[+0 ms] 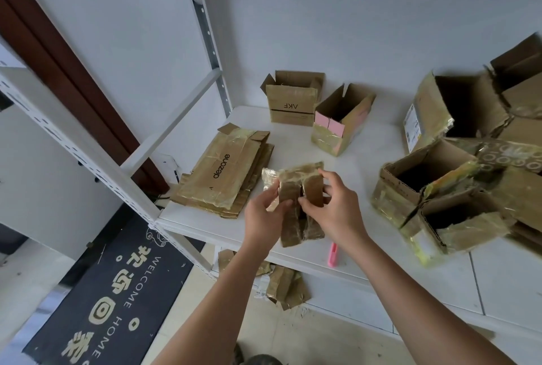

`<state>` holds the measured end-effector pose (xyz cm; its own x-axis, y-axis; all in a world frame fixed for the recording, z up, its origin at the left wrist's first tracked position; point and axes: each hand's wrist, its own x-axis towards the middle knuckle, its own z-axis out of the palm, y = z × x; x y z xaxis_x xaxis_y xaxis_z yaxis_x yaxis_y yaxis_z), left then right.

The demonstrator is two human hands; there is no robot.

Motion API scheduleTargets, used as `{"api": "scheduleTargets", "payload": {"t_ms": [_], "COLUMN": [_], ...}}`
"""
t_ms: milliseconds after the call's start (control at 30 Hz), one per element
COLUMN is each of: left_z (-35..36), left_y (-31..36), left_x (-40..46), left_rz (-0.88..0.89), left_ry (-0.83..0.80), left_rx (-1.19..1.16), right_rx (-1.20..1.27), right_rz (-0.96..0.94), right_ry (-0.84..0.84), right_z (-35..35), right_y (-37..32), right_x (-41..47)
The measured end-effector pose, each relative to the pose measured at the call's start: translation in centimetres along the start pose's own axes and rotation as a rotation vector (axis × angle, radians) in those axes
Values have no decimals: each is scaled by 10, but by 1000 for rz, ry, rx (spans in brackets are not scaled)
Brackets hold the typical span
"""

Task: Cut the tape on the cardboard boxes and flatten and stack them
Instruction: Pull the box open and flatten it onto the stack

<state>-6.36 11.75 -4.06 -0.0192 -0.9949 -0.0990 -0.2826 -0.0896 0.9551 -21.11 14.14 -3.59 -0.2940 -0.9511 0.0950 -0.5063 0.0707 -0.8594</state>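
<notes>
There is a single view, worn on the person's head, looking forward and steeply down with a wide-angle lens that bends straight edges toward the frame's borders. It sits close: both forearms enter from the bottom edge and meet near the centre. The white shelf [381, 156] fills the middle and right, the wall the top, the floor and a dark doormat [111, 291] the lower left.

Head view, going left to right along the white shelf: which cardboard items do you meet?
Flattened stack marked dezone → small box held in both hands → upright AKF box → open box with pink label → heap of open boxes at the right.
</notes>
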Motion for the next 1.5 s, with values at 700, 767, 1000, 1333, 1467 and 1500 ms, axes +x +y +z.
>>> {"api": "scheduleTargets", "payload": {"t_ms": [700, 767, 1000, 1333, 1467, 1500], "left_z": [-2, -4, -1, 18, 37, 36], "left_y": [20, 31, 36, 12, 4, 2], "left_x": [20, 26, 27, 42, 34, 33], "left_rz": [86, 131, 79, 138, 135, 142], "left_ry": [33, 113, -326, -284, -307, -303], "left_rx": [327, 382, 785, 948, 943, 949], "right_rx": [15, 113, 282, -860, -927, -907], "right_rz": [47, 166, 279, -141, -255, -267], "right_ry": [9, 19, -158, -376, -293, -259], "right_z": [-18, -19, -15, -18, -23, -28], "right_y": [3, 4, 33, 107, 105, 105], "right_x": [9, 11, 2, -20, -24, -26]}}
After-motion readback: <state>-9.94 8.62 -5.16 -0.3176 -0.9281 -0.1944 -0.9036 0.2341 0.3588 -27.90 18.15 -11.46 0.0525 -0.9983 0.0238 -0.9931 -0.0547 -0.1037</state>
